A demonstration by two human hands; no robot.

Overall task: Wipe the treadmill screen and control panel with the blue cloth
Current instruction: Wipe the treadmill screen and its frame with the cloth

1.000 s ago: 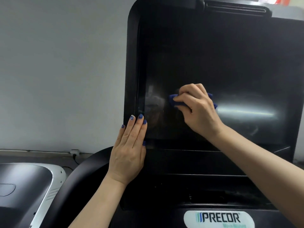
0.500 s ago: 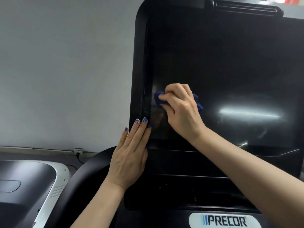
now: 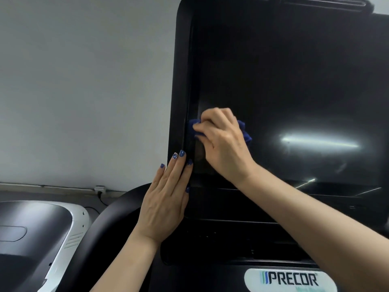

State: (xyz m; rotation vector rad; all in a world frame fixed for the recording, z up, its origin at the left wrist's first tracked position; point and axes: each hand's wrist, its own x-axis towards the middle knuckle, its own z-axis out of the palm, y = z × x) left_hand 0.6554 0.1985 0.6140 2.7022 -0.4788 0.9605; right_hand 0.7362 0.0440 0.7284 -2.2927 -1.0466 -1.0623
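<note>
Right hand (image 3: 224,144) bunches soft blue cloth (image 3: 245,131) against glossy black screen (image 3: 294,91), mid-frame.
Cloth mostly hidden under curled fingers; left hand (image 3: 166,199) flat, fingers straight, on matte bezel (image 3: 181,81).

I see the screen (image 3: 294,91) open above and to the right of my right hand (image 3: 223,142). Leftward travel is blocked: the blue cloth (image 3: 192,128) meets the raised left bezel (image 3: 181,81). Below, my left hand (image 3: 166,205) lies flat over the screen's lower left corner, obstructing that path.
</note>
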